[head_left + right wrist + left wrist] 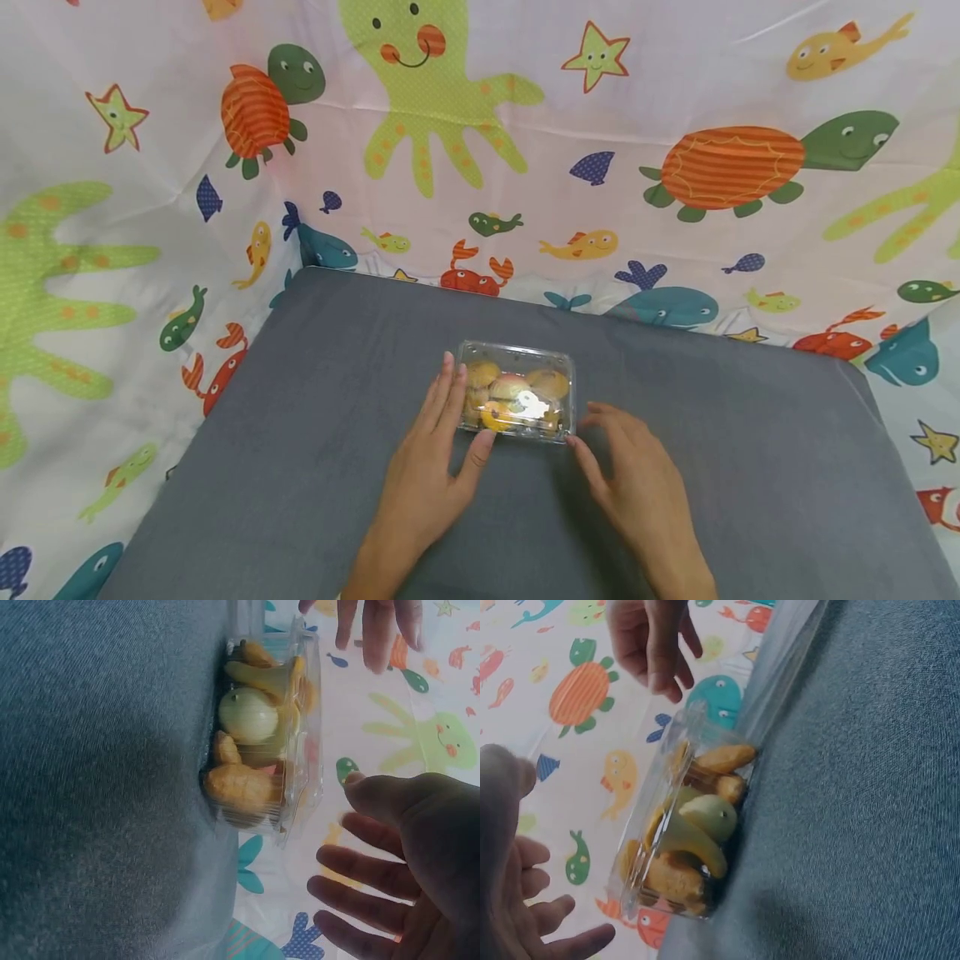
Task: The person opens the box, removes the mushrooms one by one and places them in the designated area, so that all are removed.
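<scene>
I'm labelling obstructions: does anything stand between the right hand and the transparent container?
Nothing visible does: the right hand is beside the near right corner of the transparent container, with no other object between them. The right wrist view shows a gap.

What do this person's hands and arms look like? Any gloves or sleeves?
The left hand and right hand are bare: no gloves or rings show, nor any sleeves or cables. A pale sliver shows by the left wrist, too small to identify.

Clear rectangular plastic box of yellow-orange rounded pieces sits on grey surface; straight-fingered left hand at box's left side, right hand by near-right corner; white sea-animal-print cloth behind.
</scene>
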A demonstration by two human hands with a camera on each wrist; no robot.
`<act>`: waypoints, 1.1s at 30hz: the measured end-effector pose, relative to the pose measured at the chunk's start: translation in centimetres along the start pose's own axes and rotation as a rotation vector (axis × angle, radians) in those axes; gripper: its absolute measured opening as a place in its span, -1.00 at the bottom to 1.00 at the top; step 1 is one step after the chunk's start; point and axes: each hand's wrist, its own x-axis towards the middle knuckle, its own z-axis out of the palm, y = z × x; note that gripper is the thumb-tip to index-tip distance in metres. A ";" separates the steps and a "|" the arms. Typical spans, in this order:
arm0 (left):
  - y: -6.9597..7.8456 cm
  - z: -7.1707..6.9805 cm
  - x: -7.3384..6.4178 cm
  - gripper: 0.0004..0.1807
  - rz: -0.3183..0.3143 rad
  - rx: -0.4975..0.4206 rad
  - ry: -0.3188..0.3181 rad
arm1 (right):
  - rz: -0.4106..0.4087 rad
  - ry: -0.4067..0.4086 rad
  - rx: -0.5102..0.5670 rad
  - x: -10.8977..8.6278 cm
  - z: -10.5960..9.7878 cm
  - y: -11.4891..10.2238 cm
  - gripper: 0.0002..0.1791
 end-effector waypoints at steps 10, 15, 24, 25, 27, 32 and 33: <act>-2.0 -0.6 0.1 -0.34 -0.203 -0.183 0.089 | -0.157 0.002 -0.064 0.2 0.5 0.7 -0.69; -3.0 -0.1 0.0 -0.55 -0.299 -0.227 0.054 | -0.197 0.013 -0.079 0.0 0.7 1.0 -0.66; -3.8 0.9 0.1 -0.86 -0.369 -0.382 -0.057 | -0.233 0.029 -0.056 -0.2 1.2 1.4 -0.61; -3.8 1.0 0.2 -0.86 -0.369 -0.397 -0.059 | -0.234 0.024 -0.053 -0.2 1.2 1.4 -0.60; -3.9 1.0 0.2 -0.86 -0.377 -0.424 -0.065 | -0.235 0.015 -0.052 -0.1 1.3 1.4 -0.60; -4.4 1.4 0.3 -0.85 -0.456 -0.553 -0.080 | -0.252 0.005 -0.043 0.1 1.3 1.4 -0.63; -4.5 1.5 0.3 -0.85 -0.475 -0.600 -0.085 | -0.257 0.004 -0.039 0.2 1.3 1.4 -0.64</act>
